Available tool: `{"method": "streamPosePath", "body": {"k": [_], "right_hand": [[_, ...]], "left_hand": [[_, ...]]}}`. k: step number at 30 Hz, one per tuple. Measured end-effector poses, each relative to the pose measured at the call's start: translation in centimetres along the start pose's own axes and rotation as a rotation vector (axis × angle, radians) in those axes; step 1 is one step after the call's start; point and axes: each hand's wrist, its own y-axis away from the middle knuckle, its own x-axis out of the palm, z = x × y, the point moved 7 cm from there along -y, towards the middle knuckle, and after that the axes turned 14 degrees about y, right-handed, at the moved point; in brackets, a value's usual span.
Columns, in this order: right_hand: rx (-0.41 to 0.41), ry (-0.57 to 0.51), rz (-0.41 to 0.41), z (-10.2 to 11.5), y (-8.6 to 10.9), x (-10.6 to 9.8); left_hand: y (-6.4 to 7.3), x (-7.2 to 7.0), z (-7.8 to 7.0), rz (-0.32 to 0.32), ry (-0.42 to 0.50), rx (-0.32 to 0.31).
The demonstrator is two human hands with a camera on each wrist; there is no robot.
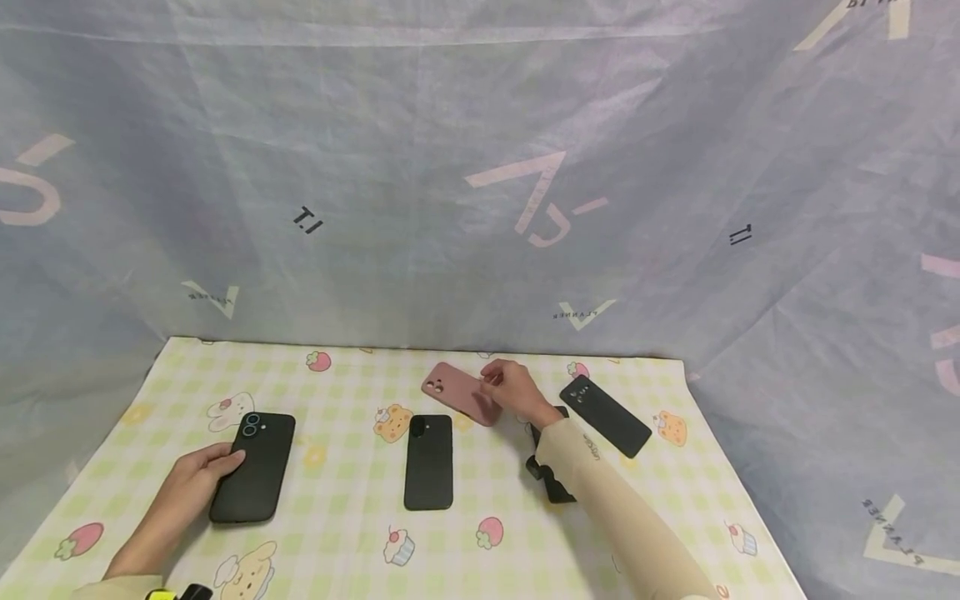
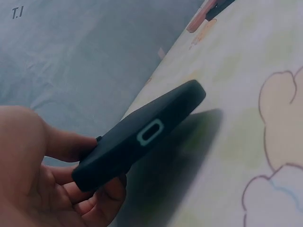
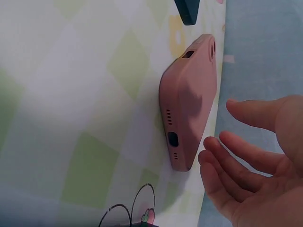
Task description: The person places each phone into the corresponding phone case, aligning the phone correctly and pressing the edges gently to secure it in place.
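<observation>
My left hand [image 1: 198,479] grips a black phone [image 1: 258,467] by its left edge, thumb on the back and fingers underneath. Two ringed lenses show at the phone's top corner. In the left wrist view the phone [image 2: 142,132] is tilted above the cloth, its port cutout facing the camera. Over the right end of a pink phone case [image 1: 457,392] hovers my right hand [image 1: 517,390], holding nothing. The right wrist view shows loosely bent fingers of the right hand [image 3: 255,161] apart from the pink case [image 3: 194,99], which lies back up with dark cutouts.
A black phone case [image 1: 429,471] lies mid-table, and another black case [image 1: 606,417] sits at the right. My right forearm partly covers a further black item [image 1: 557,487]. Behind the checkered tablecloth [image 1: 337,500] hangs a grey curtain [image 1: 390,183].
</observation>
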Motion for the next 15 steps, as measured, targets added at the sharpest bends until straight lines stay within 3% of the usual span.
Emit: {"method": "streamPosePath", "body": {"k": [11,15], "right_hand": [[-0.017,0.125,0.069,0.9,-0.2,1.0],[-0.074,0.198,0.055,1.4,-0.4,1.3]], "left_hand": [[-0.1,-0.2,0.6,-0.021,-0.021,-0.001],[-0.2,-0.3,0.7,-0.028,-0.046,0.005]]}}
